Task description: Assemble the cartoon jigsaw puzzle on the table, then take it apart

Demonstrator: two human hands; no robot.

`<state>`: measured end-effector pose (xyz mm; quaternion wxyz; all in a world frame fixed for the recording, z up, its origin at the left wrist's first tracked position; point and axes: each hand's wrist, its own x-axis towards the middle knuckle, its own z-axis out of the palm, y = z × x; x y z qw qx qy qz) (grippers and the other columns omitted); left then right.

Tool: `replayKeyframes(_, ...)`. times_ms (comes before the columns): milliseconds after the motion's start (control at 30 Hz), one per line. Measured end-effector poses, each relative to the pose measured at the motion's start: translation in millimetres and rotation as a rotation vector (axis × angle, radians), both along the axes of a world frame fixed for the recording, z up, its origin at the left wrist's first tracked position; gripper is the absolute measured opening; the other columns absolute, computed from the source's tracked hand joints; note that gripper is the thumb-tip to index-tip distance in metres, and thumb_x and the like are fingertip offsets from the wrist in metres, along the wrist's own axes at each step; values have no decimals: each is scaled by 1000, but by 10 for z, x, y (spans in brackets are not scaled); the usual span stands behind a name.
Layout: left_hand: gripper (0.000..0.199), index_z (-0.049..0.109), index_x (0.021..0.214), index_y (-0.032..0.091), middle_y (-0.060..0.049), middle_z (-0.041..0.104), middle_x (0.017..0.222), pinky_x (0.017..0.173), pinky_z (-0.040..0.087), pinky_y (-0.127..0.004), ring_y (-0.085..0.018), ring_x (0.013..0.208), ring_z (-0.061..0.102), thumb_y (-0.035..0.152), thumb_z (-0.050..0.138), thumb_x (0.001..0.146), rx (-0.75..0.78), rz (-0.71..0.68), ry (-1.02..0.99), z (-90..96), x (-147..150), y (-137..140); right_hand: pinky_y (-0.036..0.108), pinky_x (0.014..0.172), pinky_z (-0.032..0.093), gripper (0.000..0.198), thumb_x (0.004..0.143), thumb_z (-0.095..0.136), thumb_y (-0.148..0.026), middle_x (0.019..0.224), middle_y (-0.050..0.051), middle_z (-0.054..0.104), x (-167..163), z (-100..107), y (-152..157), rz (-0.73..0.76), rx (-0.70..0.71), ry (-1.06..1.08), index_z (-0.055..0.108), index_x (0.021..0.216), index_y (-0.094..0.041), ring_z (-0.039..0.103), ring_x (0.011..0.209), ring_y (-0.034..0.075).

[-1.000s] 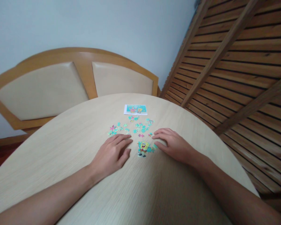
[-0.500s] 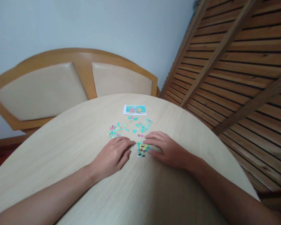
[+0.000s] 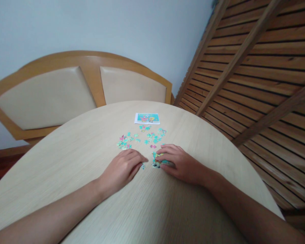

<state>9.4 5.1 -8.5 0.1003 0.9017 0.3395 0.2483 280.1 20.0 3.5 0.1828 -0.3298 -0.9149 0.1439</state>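
Note:
My left hand [image 3: 127,165] rests on the table with its thumb and forefinger closed around a small puzzle piece [image 3: 143,166]. To its right lies a joined section of jigsaw puzzle [image 3: 156,165] that shows a yellow cartoon character. My right hand [image 3: 178,162] grips this section, its fingers over the upper part and its thumb at the lower right side, hiding part of the picture. A narrow gap separates the small piece from the section. Just beyond my right fingertips is a loose pink puzzle piece [image 3: 153,146].
Loose puzzle pieces lie in a left pile [image 3: 124,144], a right pile [image 3: 154,137] and a small far group [image 3: 143,128]. Behind them is a reference picture card [image 3: 147,118]. A padded chair [image 3: 86,81] stands past the round table [image 3: 91,142]; a slatted wooden panel [image 3: 264,74] rises at right.
The joined section has shifted slightly right, and my right fingers now cover more of it. A small piece now shows at my left fingertips, apart from the section's left side.

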Motion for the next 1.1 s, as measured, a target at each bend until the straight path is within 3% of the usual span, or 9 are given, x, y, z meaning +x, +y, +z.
replayKeyframes(433,20,68,104,21,-4,71,105,94,46,-36,-20,102,61,23,48,104,-20,-136,22,69,24,13,49,107,42,24,94,60,-27,127,10,67,-9,2,-2,10,5,14,70,116,-23,55,126,27)
replayKeyframes(633,22,69,103,22,-5,69,95,88,45,-39,-22,96,61,30,49,104,12,-70,70,51,15,6,49,108,41,23,95,61,-26,127,10,67,-1,-18,3,10,5,21,70,116,-21,55,126,27)
replayKeyframes(767,22,70,110,22,-6,67,94,91,45,-42,-23,96,60,25,51,100,-7,-69,87,47,14,-13,49,107,42,24,95,60,-26,127,10,67,-1,-19,5,13,8,26,70,116,-23,55,125,27)
replayKeyframes(933,35,65,121,22,-8,67,113,96,47,-43,-24,107,59,13,51,90,-22,-53,27,47,16,-10,50,107,42,24,95,60,-26,126,11,67,-3,-6,2,14,8,21,70,116,-22,55,125,27)
replayKeyframes(1100,35,63,125,25,-5,71,112,98,46,-42,-23,111,59,13,49,95,-56,-114,2,55,12,19,49,107,43,24,94,60,-27,125,11,68,-17,-5,-2,31,7,36,71,115,-23,56,124,27)
